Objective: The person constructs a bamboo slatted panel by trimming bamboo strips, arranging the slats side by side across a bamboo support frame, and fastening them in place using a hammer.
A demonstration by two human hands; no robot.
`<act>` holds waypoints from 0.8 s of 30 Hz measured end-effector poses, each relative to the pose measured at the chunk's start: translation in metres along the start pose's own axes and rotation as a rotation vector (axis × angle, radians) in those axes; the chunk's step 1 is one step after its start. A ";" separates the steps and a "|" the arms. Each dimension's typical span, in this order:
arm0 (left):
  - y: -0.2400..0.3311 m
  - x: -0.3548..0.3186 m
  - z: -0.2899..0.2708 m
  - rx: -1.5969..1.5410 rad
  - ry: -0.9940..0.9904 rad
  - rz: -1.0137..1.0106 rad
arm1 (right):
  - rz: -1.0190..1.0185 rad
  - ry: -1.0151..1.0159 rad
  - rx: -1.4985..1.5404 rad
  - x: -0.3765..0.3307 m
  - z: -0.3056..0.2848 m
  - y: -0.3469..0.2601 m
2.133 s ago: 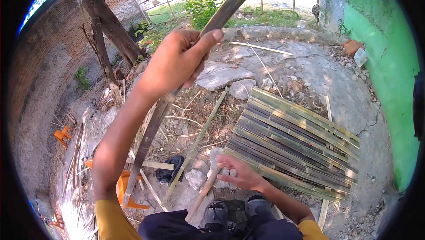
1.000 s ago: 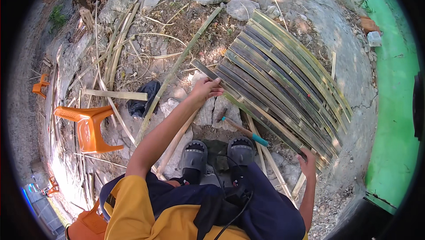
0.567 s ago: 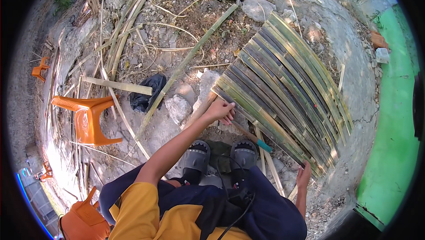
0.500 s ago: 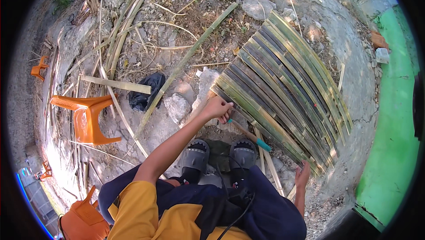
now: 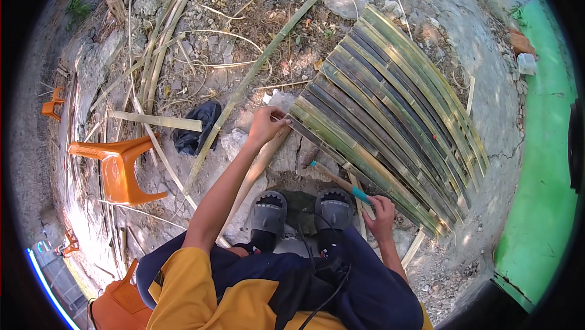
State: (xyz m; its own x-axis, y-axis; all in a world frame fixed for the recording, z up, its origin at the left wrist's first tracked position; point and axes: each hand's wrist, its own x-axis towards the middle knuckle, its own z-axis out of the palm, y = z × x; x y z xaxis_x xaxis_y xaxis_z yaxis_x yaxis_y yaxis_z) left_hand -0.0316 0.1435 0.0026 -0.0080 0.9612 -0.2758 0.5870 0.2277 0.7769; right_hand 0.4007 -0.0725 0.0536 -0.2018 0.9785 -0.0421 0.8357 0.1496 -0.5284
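A fan-shaped panel of green and dark bamboo slats [image 5: 384,120] lies in front of me, toward the right. At its near left corner, my left hand [image 5: 268,126] pinches the end of the nearest dark bamboo strip [image 5: 314,139]. My right hand [image 5: 382,215] curls around the teal grip end of a hammer [image 5: 334,177], close to the panel's near edge. The hammer has a wooden handle; its dark head is small and hard to make out. Beneath my left hand, a light wooden pole [image 5: 259,168] slants past my feet.
A long bamboo pole [image 5: 250,83] lies diagonally ahead. Left of it are a black plastic bag [image 5: 198,127], an orange stool [image 5: 119,171] and several loose strips. Pale stones [image 5: 234,144] sit near my feet. A green wall [image 5: 536,147] borders the right side.
My left hand has shifted left and farther away, to the corner of the panel. My right hand has moved left and up from the panel's near right edge and taken the hammer's grip.
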 end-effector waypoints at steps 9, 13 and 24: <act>0.000 0.000 0.006 -0.173 0.033 -0.071 | -0.037 0.004 -0.018 0.030 0.023 -0.009; 0.004 0.002 0.013 -0.171 0.047 -0.075 | -0.043 0.007 -0.050 0.029 0.025 -0.004; -0.008 0.012 0.018 -0.101 0.073 -0.082 | -0.052 0.030 -0.029 0.033 0.019 -0.012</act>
State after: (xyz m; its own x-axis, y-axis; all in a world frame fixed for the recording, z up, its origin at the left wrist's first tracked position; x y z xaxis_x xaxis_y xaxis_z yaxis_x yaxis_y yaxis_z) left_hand -0.0218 0.1502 -0.0176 -0.1135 0.9468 -0.3013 0.4979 0.3166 0.8074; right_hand 0.3748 -0.0447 0.0425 -0.2301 0.9731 0.0106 0.8390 0.2039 -0.5045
